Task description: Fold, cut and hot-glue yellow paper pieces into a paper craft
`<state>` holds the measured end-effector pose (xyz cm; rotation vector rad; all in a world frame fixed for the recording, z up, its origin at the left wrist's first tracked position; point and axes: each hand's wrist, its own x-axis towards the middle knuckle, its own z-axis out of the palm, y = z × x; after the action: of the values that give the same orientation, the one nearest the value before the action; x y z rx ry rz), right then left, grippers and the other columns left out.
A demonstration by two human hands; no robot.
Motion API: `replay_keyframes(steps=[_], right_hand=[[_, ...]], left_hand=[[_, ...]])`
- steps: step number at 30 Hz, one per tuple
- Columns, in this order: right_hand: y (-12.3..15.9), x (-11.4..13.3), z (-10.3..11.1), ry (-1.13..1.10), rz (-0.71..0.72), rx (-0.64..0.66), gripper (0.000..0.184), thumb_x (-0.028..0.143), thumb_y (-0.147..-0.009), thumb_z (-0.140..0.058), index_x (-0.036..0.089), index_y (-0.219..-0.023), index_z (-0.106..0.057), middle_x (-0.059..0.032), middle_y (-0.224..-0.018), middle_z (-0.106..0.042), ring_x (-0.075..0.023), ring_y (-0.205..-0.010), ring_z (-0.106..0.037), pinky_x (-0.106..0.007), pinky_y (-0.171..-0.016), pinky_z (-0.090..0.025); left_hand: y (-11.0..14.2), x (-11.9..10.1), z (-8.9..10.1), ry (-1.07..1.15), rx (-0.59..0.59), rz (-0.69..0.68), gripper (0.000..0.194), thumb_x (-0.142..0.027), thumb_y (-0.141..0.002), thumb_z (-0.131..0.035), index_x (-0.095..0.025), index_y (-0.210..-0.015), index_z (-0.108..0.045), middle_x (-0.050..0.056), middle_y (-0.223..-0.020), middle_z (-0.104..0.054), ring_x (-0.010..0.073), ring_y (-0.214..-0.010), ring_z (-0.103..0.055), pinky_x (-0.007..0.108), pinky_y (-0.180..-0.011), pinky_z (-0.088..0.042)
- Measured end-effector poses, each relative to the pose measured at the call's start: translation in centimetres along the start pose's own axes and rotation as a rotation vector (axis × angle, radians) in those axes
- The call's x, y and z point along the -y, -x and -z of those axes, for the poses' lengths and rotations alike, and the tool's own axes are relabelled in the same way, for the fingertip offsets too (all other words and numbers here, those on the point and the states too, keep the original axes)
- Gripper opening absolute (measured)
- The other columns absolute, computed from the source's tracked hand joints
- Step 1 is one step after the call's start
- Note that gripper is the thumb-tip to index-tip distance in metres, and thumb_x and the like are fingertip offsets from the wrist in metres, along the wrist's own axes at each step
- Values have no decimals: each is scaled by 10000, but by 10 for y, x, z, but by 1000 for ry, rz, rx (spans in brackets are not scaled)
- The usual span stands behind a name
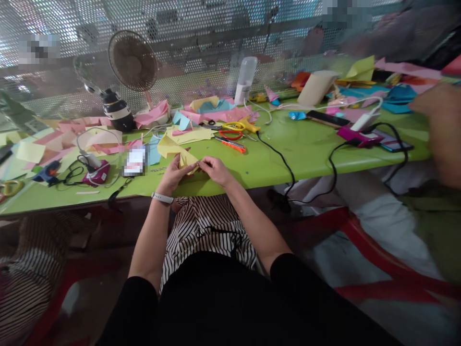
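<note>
A folded piece of yellow paper (188, 161) lies at the near edge of the green table (306, 149), between both my hands. My left hand (174, 174) is curled round its left side, a white band on the wrist. My right hand (215, 169) pinches the paper's right corner with closed fingers. A larger yellow sheet (169, 144) lies flat just behind the folded piece.
Orange and yellow scissors (230, 135), pink, blue and yellow paper scraps, a small fan (132, 61), a white bottle (245, 79), phones and black cables (281, 158) lie across the table. Another person sits at the right, their arm (441, 129) over the table edge. Red stool legs stand below.
</note>
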<state>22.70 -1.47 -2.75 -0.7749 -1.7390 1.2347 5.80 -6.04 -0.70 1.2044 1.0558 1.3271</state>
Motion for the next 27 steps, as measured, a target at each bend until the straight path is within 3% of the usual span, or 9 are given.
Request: replay_keyframes(steps=[6, 11, 15, 21, 27], right_hand=[[-1, -1, 0, 6, 13, -1, 526, 730, -772, -628, 212, -702, -567, 29, -630, -505, -134, -606, -421, -288, -591, -332], [0, -2, 0, 15, -16, 6, 510, 712, -797, -623, 214, -708, -563, 20, -657, -531, -137, -622, -437, -293, -599, -344], [1, -1, -1, 18, -20, -11, 532, 737, -785, -616, 213, -706, -560, 23, -650, -522, -136, -615, -430, -294, -593, -342], [1, 1, 0, 12, -8, -30, 520, 729, -801, -607, 221, -707, -543, 32, -629, -479, -133, -603, -412, -289, -576, -337], [2, 1, -1, 27, 4, -24, 498, 707, -816, -602, 228, -702, -529, 35, -624, -446, -134, -592, -388, -292, -566, -321]], left_hand=[[0, 5, 3, -43, 43, -60, 898, -303, -677, -882, -252, -1473, -470, 31, -951, -696, 148, -756, -661, 218, -626, -530], [-1, 8, 4, -67, 49, -97, 863, -307, -674, -887, -244, -1445, -505, 35, -912, -697, 151, -722, -659, 224, -610, -536], [-1, 8, 3, -49, 39, -113, 850, -302, -659, -894, -224, -1419, -521, 37, -961, -699, 154, -787, -668, 237, -694, -570], [0, 7, 1, -41, 33, -47, 858, -306, -669, -887, -208, -1427, -496, 61, -1007, -724, 156, -749, -695, 234, -653, -576], [1, 8, 1, -84, 43, -106, 860, -324, -677, -883, -187, -1430, -490, 59, -997, -727, 166, -783, -700, 272, -738, -585]])
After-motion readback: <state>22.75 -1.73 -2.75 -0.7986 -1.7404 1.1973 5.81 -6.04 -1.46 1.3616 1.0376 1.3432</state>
